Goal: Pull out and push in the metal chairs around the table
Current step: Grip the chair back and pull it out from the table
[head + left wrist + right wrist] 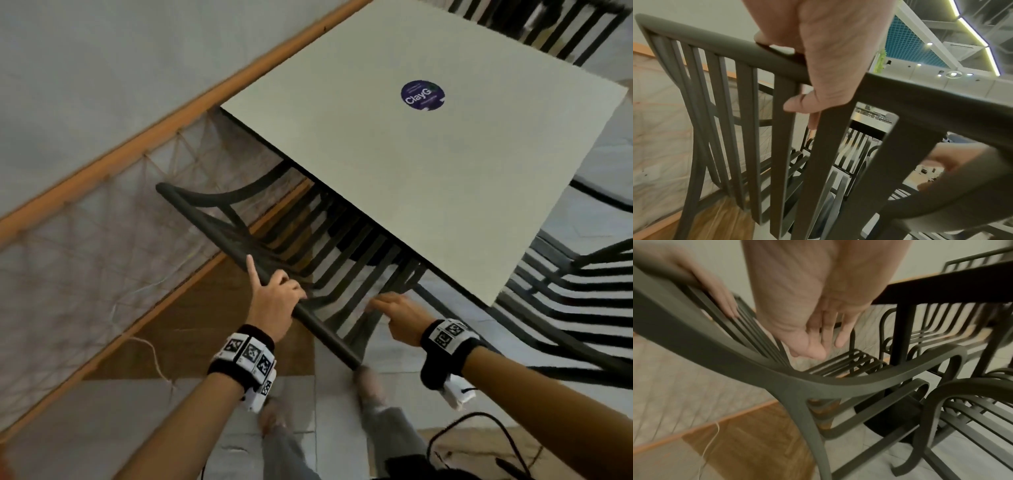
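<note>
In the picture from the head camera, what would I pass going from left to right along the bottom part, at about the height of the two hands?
Rope netting → left hand, gripping the chair's top rail → right hand, fingers relaxed and holding nothing → the neighbouring chair.

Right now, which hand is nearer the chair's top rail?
Left. The left hand grips the top rail; the right hand is open, off the rail, by the back slats.

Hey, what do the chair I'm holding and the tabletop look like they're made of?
Chair: looks like metal with a matte dark grey painted or powder-coated finish; thin flat slats and smooth curved arms suggest it. The left hand grips its top rail.
Tabletop: a thin pale slab with a dull, even surface and dark edge, possibly laminate; hard to tell. It bears a round purple sticker.
</note>
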Action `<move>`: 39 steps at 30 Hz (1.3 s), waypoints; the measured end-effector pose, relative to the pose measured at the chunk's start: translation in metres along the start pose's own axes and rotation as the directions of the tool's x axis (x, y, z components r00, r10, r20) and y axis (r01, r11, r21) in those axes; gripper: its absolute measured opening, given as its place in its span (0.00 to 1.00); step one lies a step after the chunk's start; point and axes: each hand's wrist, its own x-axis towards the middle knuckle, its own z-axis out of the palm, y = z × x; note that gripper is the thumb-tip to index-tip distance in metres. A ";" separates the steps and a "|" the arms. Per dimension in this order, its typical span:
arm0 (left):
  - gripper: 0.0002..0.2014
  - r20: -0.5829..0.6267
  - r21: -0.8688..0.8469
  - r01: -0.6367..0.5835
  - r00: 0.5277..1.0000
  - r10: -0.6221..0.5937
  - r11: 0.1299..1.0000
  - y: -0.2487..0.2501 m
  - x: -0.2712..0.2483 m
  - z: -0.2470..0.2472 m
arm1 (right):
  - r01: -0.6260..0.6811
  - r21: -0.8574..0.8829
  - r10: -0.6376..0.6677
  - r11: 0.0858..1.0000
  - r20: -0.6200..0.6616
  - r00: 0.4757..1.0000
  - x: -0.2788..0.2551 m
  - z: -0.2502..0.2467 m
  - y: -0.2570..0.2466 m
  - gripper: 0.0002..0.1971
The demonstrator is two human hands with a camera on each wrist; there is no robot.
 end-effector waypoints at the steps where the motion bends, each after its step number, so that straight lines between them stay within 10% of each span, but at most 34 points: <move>1: 0.13 -0.001 0.009 0.020 1.000 -0.020 1.000 0.008 0.000 0.001 | 0.023 -0.041 -0.022 0.999 0.021 1.000 0.009 0.001 0.012 0.34; 12: 0.09 -0.175 0.005 0.119 0.978 -0.117 0.993 0.015 0.008 0.018 | 0.205 -0.208 -0.143 0.956 0.278 0.950 0.090 0.033 0.040 0.10; 31: 0.08 -0.271 -0.068 0.125 0.952 -0.139 0.990 -0.008 0.012 0.026 | 0.213 -0.177 -0.147 0.961 0.325 0.934 0.112 0.037 0.033 0.13; 36: 0.13 -0.245 -0.126 0.163 0.951 -0.190 0.979 -0.004 0.003 0.029 | 0.200 -0.118 -0.189 0.973 0.099 0.977 0.088 0.049 0.031 0.16; 39: 0.35 -0.308 -0.344 0.268 0.873 -0.378 0.900 0.011 -0.014 0.038 | 0.141 -0.068 -0.143 0.988 -0.030 0.989 0.057 0.057 0.040 0.31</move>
